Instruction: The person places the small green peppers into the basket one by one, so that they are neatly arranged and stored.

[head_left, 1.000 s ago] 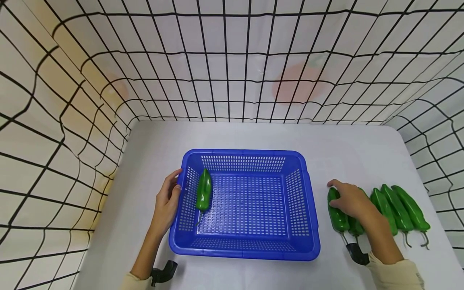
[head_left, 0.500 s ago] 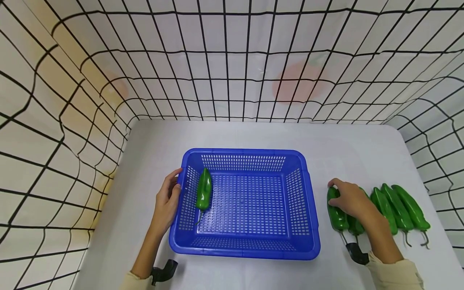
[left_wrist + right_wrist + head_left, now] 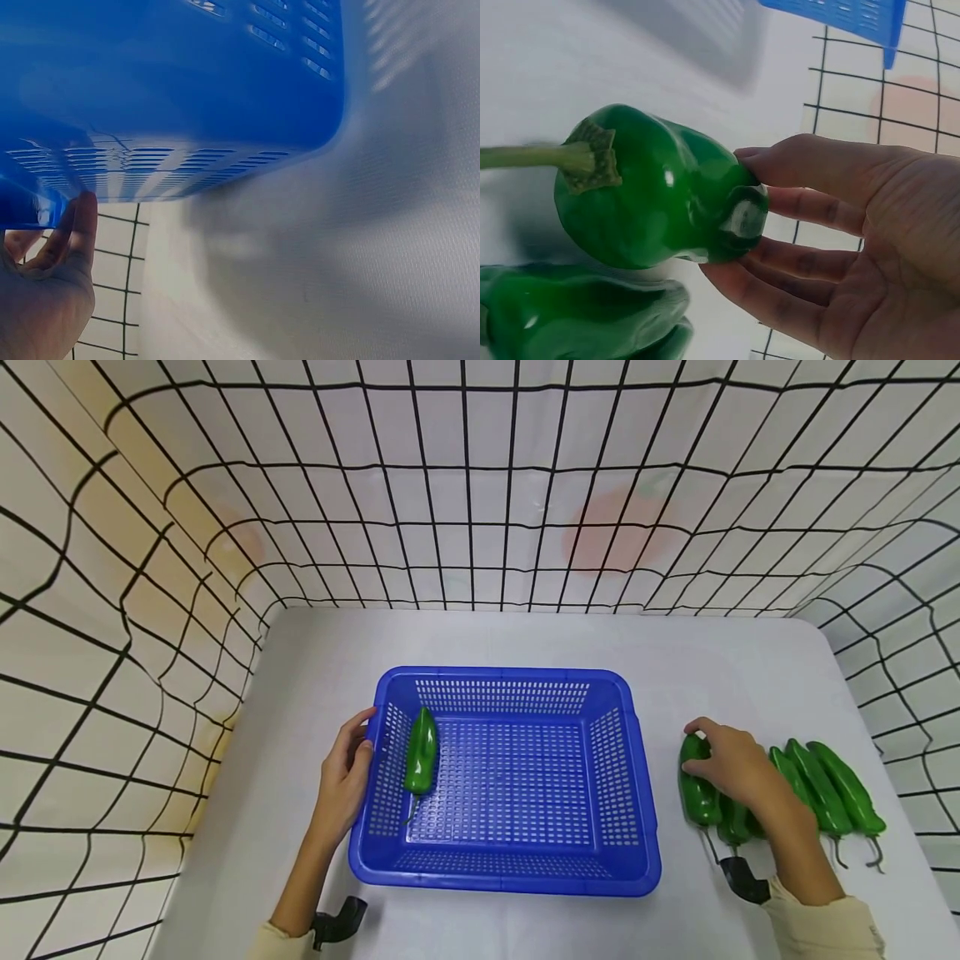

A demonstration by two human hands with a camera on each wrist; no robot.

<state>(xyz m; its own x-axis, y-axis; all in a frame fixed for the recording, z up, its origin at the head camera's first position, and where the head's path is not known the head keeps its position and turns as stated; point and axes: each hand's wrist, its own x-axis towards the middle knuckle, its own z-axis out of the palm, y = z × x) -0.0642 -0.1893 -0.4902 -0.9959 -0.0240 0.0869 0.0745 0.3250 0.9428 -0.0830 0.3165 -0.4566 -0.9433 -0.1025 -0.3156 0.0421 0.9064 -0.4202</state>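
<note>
My left hand (image 3: pixel 342 785) is gripping the blue basket (image 3: pixel 510 884) by its left rim, fingers partly curled. One green pepper (image 3: pixel 422 753) is lying inside, near that side. Beyond the basket, my right hand (image 3: pixel 737 767) is pinching the leftmost loose pepper (image 3: pixel 700 800) between thumb and fingers; more peppers (image 3: pixel 819 789) are lying farther right.

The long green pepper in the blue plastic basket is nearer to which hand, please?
The left. The left hand touches the basket at the rim beside that pepper; the right hand is beyond the opposite rim, pinching another green pepper.
</note>
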